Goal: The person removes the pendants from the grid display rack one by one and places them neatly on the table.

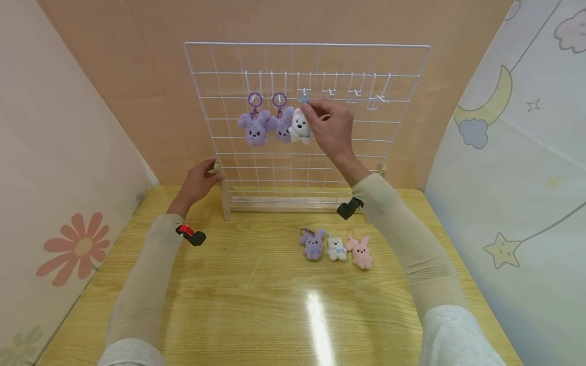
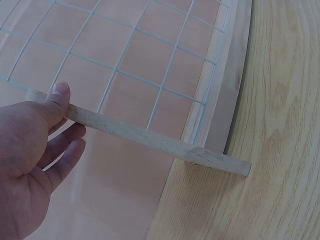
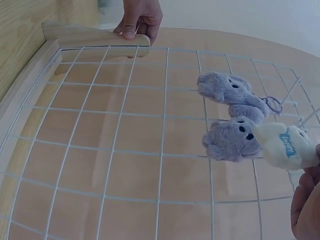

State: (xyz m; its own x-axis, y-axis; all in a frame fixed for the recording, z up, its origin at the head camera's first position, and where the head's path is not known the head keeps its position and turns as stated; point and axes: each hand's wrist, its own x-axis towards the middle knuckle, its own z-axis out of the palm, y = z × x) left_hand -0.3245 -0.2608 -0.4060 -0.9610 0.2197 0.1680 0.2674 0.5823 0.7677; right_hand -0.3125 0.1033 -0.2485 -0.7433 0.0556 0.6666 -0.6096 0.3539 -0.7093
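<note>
My right hand (image 1: pixel 334 127) pinches a white plush keychain (image 1: pixel 299 127) near its top, in front of a hook on the white wire grid rack (image 1: pixel 306 44). Its light-blue ring (image 1: pixel 304 95) is up at that hook; whether it is over the tip I cannot tell. Two purple plush keychains (image 1: pixel 256 131) hang by purple rings on the hooks just left of it. My left hand (image 1: pixel 197 182) holds the rack's wooden side post (image 2: pixel 135 132) near its upper end, thumb on one side and fingers on the other. In the right wrist view, the white plush (image 3: pixel 285 147) hangs beside the purple ones.
Three more plush keychains lie on the wooden table before the rack: a purple one (image 1: pixel 313 245), a white one (image 1: pixel 337 249) and a pink one (image 1: pixel 361 252). Further hooks (image 1: pixel 354 94) stick out to the right. Patterned walls (image 1: pixel 499 178) flank the table.
</note>
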